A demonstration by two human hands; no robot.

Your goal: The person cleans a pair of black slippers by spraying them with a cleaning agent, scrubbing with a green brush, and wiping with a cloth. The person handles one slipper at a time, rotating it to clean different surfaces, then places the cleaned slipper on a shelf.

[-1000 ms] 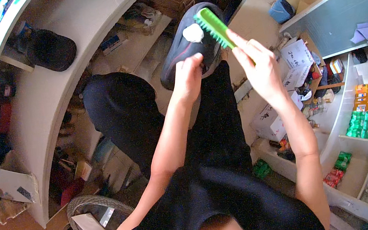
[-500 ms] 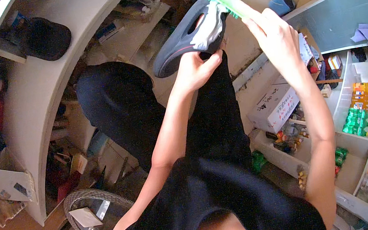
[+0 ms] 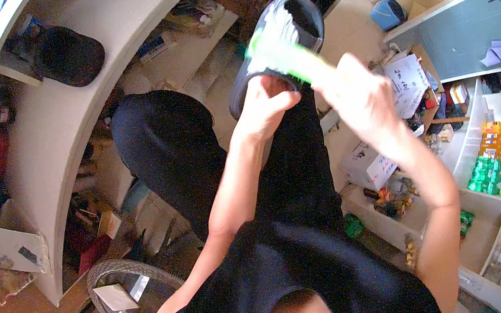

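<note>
My left hand (image 3: 268,104) grips a dark grey slipper (image 3: 312,23) by its lower end, above my knees, with fingers partly hidden inside the opening. The slipper is tilted up, and a white patch (image 3: 280,26) covers part of its upper. In my right hand (image 3: 361,99) is a light green scrubbing brush (image 3: 287,59), held by its handle and smeared by motion. Its head lies across the slipper's upper, over the lower part of the white patch. Whether the bristles touch is hard to tell through the blur.
A curved white counter (image 3: 60,154) bends along the left, carrying a black cap (image 3: 72,55). A bicycle wheel (image 3: 102,272) stands at lower left. To the right are a white carton (image 3: 369,164) and shelves with green bottles (image 3: 486,175). A blue container (image 3: 388,13) sits at upper right.
The brush has swung down and left from the slipper's far end onto its upper. The slipper has turned more upright, showing its opening. My right hand has moved lower.
</note>
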